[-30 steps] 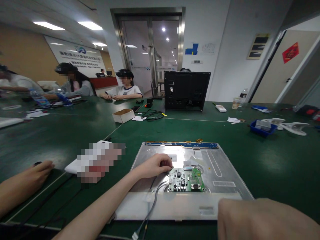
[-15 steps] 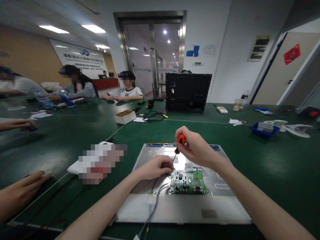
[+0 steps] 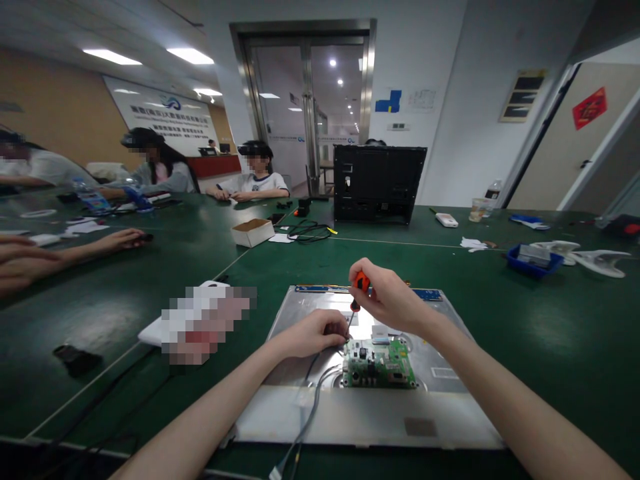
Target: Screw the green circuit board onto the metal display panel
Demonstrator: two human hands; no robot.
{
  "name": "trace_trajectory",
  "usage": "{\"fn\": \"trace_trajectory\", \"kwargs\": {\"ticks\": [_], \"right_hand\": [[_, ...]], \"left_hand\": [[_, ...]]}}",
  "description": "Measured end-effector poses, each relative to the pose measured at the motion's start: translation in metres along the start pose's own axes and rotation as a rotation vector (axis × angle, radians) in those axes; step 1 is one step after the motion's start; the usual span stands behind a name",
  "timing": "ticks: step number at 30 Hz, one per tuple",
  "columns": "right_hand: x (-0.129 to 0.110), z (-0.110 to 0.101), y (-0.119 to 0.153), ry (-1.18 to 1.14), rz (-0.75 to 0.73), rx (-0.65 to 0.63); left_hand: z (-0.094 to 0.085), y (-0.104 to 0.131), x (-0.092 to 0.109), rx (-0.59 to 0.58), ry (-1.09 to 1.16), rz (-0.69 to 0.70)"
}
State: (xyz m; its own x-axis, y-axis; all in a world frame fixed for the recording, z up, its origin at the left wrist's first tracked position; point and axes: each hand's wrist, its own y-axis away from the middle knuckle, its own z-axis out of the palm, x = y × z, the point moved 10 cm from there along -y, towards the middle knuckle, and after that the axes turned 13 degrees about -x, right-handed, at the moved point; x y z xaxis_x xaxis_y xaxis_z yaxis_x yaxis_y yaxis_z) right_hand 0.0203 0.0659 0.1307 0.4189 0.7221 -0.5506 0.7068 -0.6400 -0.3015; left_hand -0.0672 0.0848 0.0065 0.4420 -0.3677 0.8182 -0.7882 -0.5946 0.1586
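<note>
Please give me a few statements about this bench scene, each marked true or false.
1. The right grip holds a screwdriver. True.
2. The screwdriver's shaft points up, away from the circuit board. False: it slants down toward the board's far left corner.
3. The circuit board is on the metal panel. True.
4. The open box stands right of the black monitor housing. False: it stands left of it in this view.
5. The left grip is near the circuit board. True.

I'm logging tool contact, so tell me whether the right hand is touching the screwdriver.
Touching. The head view shows the right hand wrapped around the orange and black screwdriver, gripping it by the handle.
</note>
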Motion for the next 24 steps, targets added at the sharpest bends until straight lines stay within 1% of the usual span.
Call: {"fn": "trace_trajectory", "kwargs": {"ticks": [5,9,14,19,22,24], "right_hand": [[-0.001,0.005,-0.001,0.042,-0.006,-0.022],[0.003,0.004,-0.001,0.072,-0.006,0.009],[0.005,0.002,0.000,0.167,-0.008,0.068],[0.000,0.005,0.000,0.225,-0.016,0.043],[-0.005,0.006,0.002,0.180,-0.051,0.008],[-0.005,0.007,0.002,0.145,-0.045,-0.024]], "left_hand": [[0.001,-0.001,0.000,-0.005,0.019,0.001],[0.001,-0.001,-0.001,-0.004,0.024,-0.006],[0.001,-0.001,-0.001,-0.011,-0.009,-0.017],[0.000,-0.001,-0.001,-0.011,-0.037,-0.001],[0.001,-0.001,-0.002,-0.013,-0.006,0.003],[0.001,0.000,-0.001,-0.010,-0.004,0.005]]}}
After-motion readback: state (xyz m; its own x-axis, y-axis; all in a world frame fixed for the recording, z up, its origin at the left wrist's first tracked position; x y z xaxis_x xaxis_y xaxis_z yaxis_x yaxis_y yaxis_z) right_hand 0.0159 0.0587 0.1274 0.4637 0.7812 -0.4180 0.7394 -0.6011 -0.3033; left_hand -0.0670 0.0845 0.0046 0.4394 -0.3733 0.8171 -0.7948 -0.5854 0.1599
